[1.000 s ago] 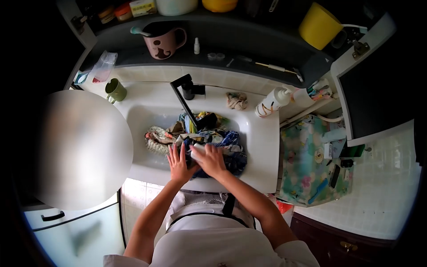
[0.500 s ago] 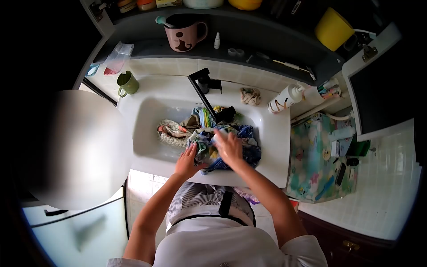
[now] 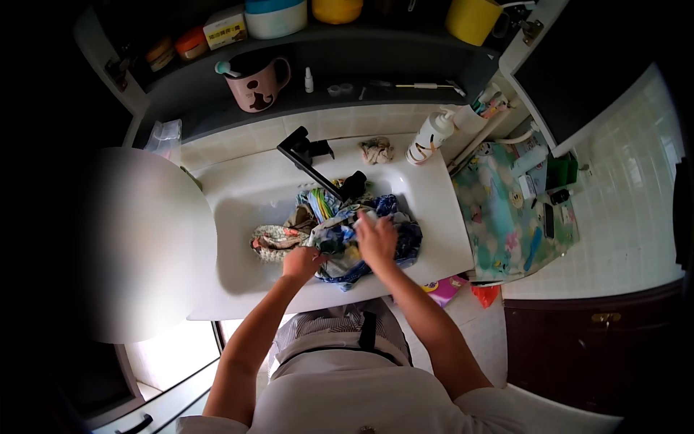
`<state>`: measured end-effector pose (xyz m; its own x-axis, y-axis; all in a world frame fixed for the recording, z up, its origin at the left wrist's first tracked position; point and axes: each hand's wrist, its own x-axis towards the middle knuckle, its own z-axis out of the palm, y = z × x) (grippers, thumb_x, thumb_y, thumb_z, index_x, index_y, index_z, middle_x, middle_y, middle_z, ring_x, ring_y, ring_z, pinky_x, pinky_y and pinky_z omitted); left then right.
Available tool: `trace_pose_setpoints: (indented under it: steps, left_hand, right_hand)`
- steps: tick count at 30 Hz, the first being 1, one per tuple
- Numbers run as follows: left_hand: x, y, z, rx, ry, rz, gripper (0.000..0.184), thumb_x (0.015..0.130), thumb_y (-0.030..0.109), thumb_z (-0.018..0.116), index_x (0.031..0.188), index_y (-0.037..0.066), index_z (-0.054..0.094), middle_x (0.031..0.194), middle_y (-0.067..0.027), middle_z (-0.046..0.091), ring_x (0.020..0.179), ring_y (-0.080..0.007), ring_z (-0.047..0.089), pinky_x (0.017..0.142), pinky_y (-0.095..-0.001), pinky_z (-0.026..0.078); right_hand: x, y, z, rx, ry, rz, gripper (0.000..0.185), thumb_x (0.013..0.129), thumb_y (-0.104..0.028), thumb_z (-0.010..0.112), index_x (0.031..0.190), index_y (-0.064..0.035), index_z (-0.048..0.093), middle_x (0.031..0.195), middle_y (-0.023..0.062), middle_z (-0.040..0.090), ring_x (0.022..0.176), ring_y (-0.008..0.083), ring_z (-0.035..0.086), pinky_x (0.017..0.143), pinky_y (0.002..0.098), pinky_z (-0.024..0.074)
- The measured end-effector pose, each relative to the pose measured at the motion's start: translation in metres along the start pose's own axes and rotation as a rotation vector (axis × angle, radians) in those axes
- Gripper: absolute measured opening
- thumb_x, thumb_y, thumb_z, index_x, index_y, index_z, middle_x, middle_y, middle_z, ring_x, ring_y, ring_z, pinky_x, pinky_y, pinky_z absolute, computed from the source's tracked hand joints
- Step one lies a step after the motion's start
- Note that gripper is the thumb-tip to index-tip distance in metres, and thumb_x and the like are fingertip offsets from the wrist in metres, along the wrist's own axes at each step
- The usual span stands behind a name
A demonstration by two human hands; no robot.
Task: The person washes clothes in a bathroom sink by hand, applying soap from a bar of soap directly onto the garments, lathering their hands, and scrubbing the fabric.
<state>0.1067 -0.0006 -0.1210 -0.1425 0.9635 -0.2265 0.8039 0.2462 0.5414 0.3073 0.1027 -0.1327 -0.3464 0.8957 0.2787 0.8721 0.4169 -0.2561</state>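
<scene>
Wet patterned cloths (image 3: 340,249) lie bunched in the white sink (image 3: 242,210), under the black faucet (image 3: 311,166). My left hand (image 3: 303,262) is closed on the near left edge of the blue and white cloth. Over the middle of the same cloth, my right hand (image 3: 376,237) is wrapped round a small whitish object, mostly hidden by the fingers. A knitted cream and red piece (image 3: 271,242) lies at the left of the pile.
Behind the sink stand a white pump bottle (image 3: 431,137) and a crumpled cloth (image 3: 377,150). A pink mug (image 3: 256,85) is on the dark shelf (image 3: 325,90). At right, a patterned mat (image 3: 499,217) holds small items.
My left hand has gone from spread flat to closed on the cloth's edge. My right hand has moved over the cloth, still round the whitish object. The camera view has turned.
</scene>
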Motion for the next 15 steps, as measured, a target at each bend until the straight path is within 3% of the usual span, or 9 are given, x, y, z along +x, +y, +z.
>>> trace_pose_setpoints:
  steps: [4, 6, 8, 10, 12, 13, 15]
  left_hand:
    - [-0.001, -0.02, 0.013, -0.009, -0.044, -0.021, 0.03, 0.079, 0.041, 0.069, 0.086, 0.013, 0.073, 0.083, -0.0123, 0.07, 0.079, -0.0323, 0.066, 0.069, -0.0436, 0.052]
    - [-0.004, -0.023, 0.006, -0.117, -0.08, -0.038, 0.029, 0.078, 0.04, 0.069, 0.089, 0.014, 0.073, 0.087, -0.0109, 0.07, 0.082, -0.0312, 0.067, 0.071, -0.0425, 0.052]
    - [-0.004, -0.019, 0.001, -0.143, -0.094, -0.036, 0.028, 0.078, 0.039, 0.069, 0.091, 0.014, 0.073, 0.09, -0.0102, 0.071, 0.084, -0.0311, 0.066, 0.073, -0.0416, 0.052]
    - [-0.005, -0.015, -0.002, -0.162, -0.103, -0.027, 0.027, 0.078, 0.037, 0.069, 0.089, 0.012, 0.073, 0.089, -0.0107, 0.07, 0.084, -0.032, 0.066, 0.073, -0.0423, 0.052]
    - [-0.004, -0.02, 0.005, -0.056, -0.092, 0.006, 0.025, 0.079, 0.033, 0.067, 0.087, 0.01, 0.071, 0.087, -0.0128, 0.07, 0.084, -0.034, 0.066, 0.072, -0.044, 0.051]
    - [-0.004, -0.029, 0.012, -0.039, -0.083, 0.013, 0.024, 0.079, 0.032, 0.067, 0.087, 0.01, 0.071, 0.087, -0.0134, 0.069, 0.084, -0.0346, 0.066, 0.072, -0.0444, 0.051]
    - [-0.002, -0.047, 0.024, -0.064, -0.092, 0.012, 0.025, 0.079, 0.031, 0.069, 0.092, 0.01, 0.071, 0.086, -0.0142, 0.069, 0.083, -0.0333, 0.066, 0.073, -0.0433, 0.051]
  right_hand:
    - [-0.031, -0.029, -0.012, -0.138, -0.342, -0.259, 0.061, 0.091, -0.038, 0.056, 0.147, -0.0361, 0.032, 0.104, 0.0173, 0.052, 0.1, 0.0331, 0.052, 0.081, 0.0424, 0.0452]
    - [-0.018, -0.002, -0.018, -0.262, -0.174, -0.303, 0.059, 0.093, -0.041, 0.053, 0.147, -0.0338, 0.032, 0.105, 0.0151, 0.054, 0.097, 0.0326, 0.053, 0.08, 0.0426, 0.0445]
    - [0.005, 0.01, -0.029, -0.216, -0.277, -0.123, 0.055, 0.096, -0.04, 0.048, 0.147, -0.0281, 0.032, 0.109, 0.0134, 0.056, 0.102, 0.0303, 0.053, 0.084, 0.0414, 0.0432]
    - [0.005, -0.004, -0.015, -0.275, -0.206, -0.048, 0.056, 0.095, -0.037, 0.051, 0.147, -0.0273, 0.032, 0.11, 0.0151, 0.055, 0.101, 0.0305, 0.053, 0.085, 0.0419, 0.0423]
    - [-0.005, -0.03, -0.003, -0.22, -0.289, 0.03, 0.061, 0.092, -0.036, 0.056, 0.147, -0.0258, 0.032, 0.108, 0.0172, 0.053, 0.098, 0.0316, 0.053, 0.085, 0.0431, 0.042]
    - [-0.013, -0.041, -0.002, -0.223, -0.282, -0.055, 0.066, 0.089, -0.036, 0.06, 0.147, -0.025, 0.031, 0.109, 0.0187, 0.052, 0.098, 0.0322, 0.053, 0.088, 0.0436, 0.0416]
    - [-0.029, -0.039, -0.008, -0.131, -0.289, -0.211, 0.064, 0.087, -0.036, 0.062, 0.144, -0.026, 0.036, 0.11, 0.0191, 0.052, 0.095, 0.033, 0.055, 0.079, 0.0447, 0.0464]
